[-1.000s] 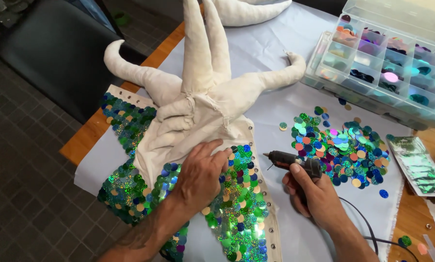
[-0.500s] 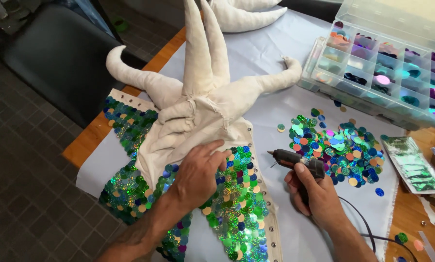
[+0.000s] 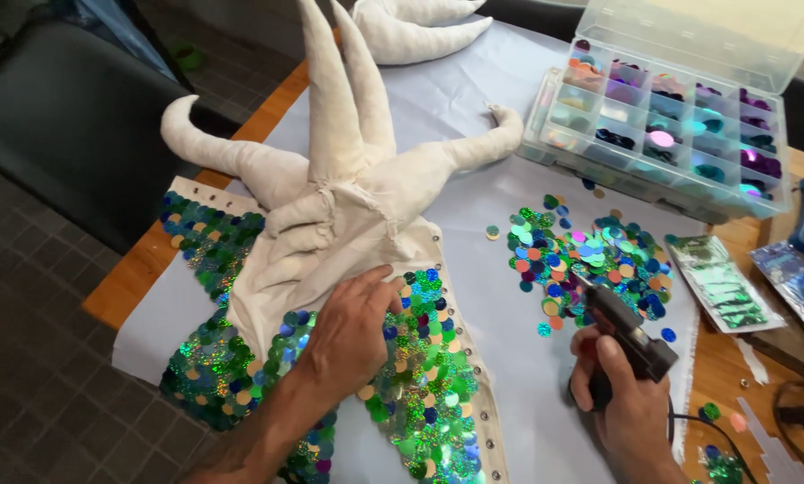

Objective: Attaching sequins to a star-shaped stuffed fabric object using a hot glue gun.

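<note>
Sequinned fabric [image 3: 420, 394] under left hand [image 3: 352, 336]; glue gun [image 3: 626, 332] in right hand [image 3: 612, 399].

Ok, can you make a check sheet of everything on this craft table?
Surface: wooden table under a pale sheet.
Job's things: cream stuffed fabric piece with green and blue sequin panel; black glue gun.
Clutter: loose sequin pile; open clear compartment box; two sequin packets.
Hands: left hand presses the panel; right hand holds the glue gun.
Cables: black cord below the gun.
Surroundings: dark chair, tiled floor.
</note>
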